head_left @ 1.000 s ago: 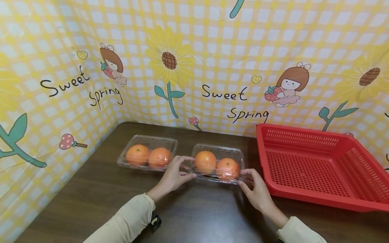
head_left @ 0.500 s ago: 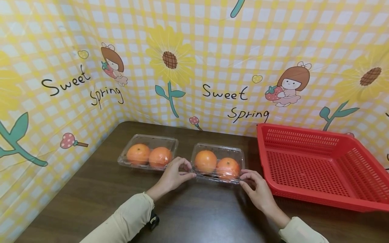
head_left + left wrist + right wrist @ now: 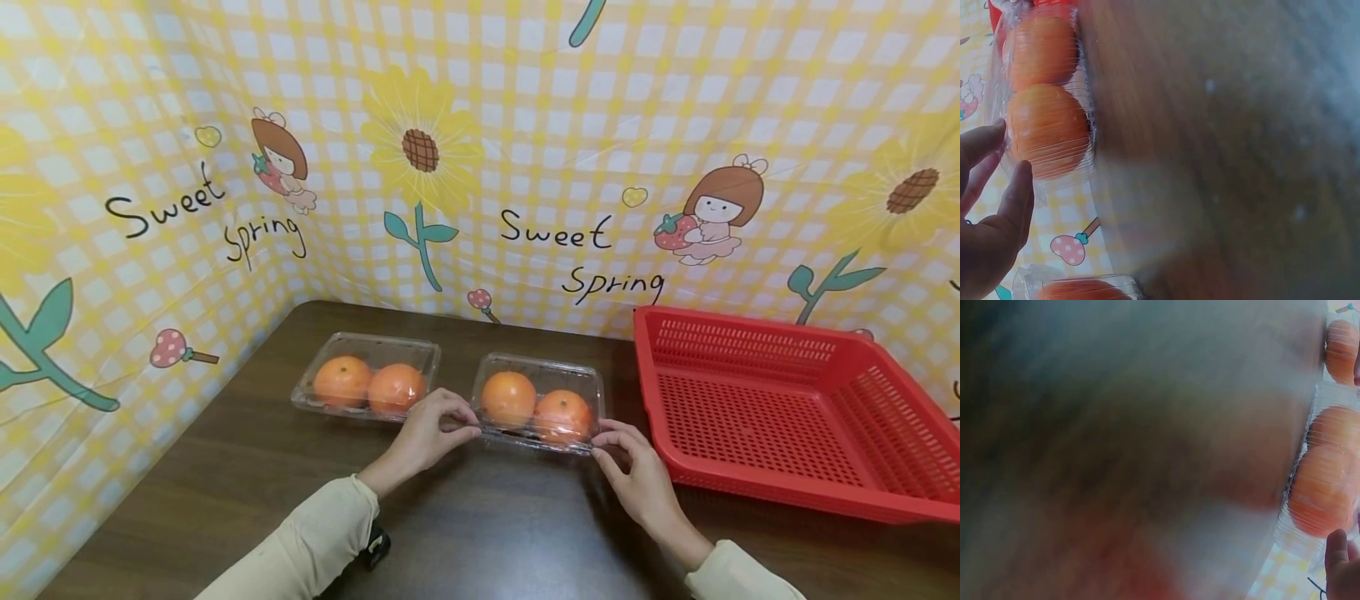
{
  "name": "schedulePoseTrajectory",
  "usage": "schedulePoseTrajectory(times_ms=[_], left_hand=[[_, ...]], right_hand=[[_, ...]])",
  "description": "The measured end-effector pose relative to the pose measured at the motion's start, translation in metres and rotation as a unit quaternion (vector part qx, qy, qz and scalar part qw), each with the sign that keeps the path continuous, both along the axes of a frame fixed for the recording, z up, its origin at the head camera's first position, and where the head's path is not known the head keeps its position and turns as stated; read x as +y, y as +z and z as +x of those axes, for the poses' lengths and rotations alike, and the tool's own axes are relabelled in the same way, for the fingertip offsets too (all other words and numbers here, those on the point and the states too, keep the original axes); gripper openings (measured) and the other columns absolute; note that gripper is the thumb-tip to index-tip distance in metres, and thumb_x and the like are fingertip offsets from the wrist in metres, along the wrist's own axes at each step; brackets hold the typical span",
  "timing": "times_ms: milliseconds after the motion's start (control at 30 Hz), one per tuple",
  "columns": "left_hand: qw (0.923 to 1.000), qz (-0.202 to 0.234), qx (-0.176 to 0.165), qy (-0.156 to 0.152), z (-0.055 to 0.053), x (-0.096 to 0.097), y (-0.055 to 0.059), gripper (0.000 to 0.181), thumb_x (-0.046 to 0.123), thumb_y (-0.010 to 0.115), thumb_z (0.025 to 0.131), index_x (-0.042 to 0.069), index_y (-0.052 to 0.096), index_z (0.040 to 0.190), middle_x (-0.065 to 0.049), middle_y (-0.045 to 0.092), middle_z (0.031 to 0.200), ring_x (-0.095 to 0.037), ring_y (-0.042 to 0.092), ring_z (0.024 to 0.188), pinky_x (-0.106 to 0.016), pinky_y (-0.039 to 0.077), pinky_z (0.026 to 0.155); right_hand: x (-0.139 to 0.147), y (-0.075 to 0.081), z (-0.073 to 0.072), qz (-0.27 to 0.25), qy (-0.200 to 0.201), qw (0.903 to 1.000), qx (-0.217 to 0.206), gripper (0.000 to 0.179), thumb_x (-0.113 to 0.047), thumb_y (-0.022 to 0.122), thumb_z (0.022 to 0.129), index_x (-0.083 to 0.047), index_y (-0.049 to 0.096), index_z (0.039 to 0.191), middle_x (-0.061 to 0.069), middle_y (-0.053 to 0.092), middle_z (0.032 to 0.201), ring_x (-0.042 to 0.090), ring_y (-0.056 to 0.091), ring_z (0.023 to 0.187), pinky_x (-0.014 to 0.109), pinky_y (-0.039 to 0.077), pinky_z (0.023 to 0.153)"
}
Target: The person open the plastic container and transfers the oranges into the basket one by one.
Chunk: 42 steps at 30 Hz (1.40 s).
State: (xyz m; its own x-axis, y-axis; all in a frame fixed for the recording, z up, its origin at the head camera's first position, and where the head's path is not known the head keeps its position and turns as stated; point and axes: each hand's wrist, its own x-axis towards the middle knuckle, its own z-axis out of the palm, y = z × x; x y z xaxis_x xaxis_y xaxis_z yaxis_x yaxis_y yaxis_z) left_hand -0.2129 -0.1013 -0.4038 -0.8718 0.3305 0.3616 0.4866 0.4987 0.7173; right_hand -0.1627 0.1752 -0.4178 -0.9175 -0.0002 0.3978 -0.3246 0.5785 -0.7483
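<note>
A clear plastic clamshell box holding two oranges sits on the table in front of me. At its front left corner, my left hand has thumb and fingertips on the rim. My right hand pinches the front right corner in the same way. The left wrist view shows left fingers bent at the box's end, beside an orange. Only the tips of the right fingers appear at the edge of the right wrist view.
Left of it lies a second clear box with two oranges inside. A red perforated basket stands to the right. Yellow checked cloth hangs behind and left of the brown table.
The left forefinger has drawn in from the box's left side toward its front corner, nearer the thumb. Right fingers have bent slightly closer to the corner. Both boxes stay in place.
</note>
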Motion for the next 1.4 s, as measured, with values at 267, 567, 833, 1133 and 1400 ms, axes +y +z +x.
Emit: schedulePoseTrajectory(times_ms=[267, 567, 833, 1133, 1400], left_hand=[[0.999, -0.038, 0.025, 0.002, -0.0002, -0.0002, 0.0028, 0.009, 0.013, 0.073, 0.071, 0.016, 0.065, 0.07, -0.007, 0.056, 0.101, -0.023, 0.053, 0.096, -0.037, 0.045, 0.078], [0.9998, -0.014, 0.014, 0.001, -0.0014, 0.0007, 0.0035, 0.008, 0.01, 0.072, 0.072, 0.012, 0.065, 0.069, -0.012, 0.059, 0.108, -0.026, 0.054, 0.1, -0.027, 0.049, 0.074], [0.9996, -0.017, 0.021, 0.0, -0.0018, 0.0017, 0.0035, 0.009, 0.009, 0.073, 0.071, 0.012, 0.065, 0.069, -0.014, 0.057, 0.113, -0.027, 0.055, 0.102, -0.031, 0.048, 0.077], [0.9989, -0.031, 0.03, -0.019, -0.0038, 0.0001, 0.0044, 0.01, 0.01, 0.072, 0.073, 0.014, 0.064, 0.069, -0.008, 0.06, 0.11, -0.023, 0.056, 0.099, -0.032, 0.047, 0.079], [0.9973, -0.051, 0.039, -0.035, -0.0065, -0.0007, 0.0083, 0.009, 0.012, 0.071, 0.074, 0.015, 0.063, 0.071, -0.009, 0.06, 0.108, -0.022, 0.057, 0.097, -0.035, 0.045, 0.082]], right_hand=[[-0.0009, 0.0, 0.0007, 0.031, -0.008, 0.9984, 0.047, 0.015, 0.008, 0.068, 0.07, -0.005, 0.063, 0.077, 0.009, 0.058, 0.098, 0.021, 0.057, 0.089, 0.032, 0.051, 0.065], [0.0009, 0.0059, -0.0023, 0.057, 0.012, 0.9974, 0.044, 0.017, 0.009, 0.067, 0.071, -0.006, 0.061, 0.075, 0.006, 0.058, 0.091, 0.021, 0.057, 0.085, 0.035, 0.051, 0.065], [0.001, 0.0073, -0.0024, 0.065, 0.009, 0.9978, 0.01, 0.014, 0.006, 0.067, 0.073, -0.007, 0.061, 0.076, 0.007, 0.057, 0.093, 0.022, 0.057, 0.088, 0.034, 0.051, 0.068], [0.0001, 0.0075, -0.0026, 0.065, 0.012, 0.9978, 0.011, 0.014, 0.006, 0.066, 0.073, -0.007, 0.061, 0.076, 0.007, 0.057, 0.093, 0.023, 0.057, 0.088, 0.035, 0.05, 0.069], [-0.0011, 0.0082, -0.0036, 0.073, 0.015, 0.9964, 0.041, 0.016, 0.009, 0.066, 0.071, -0.005, 0.059, 0.073, 0.008, 0.057, 0.089, 0.022, 0.057, 0.085, 0.035, 0.051, 0.066]])
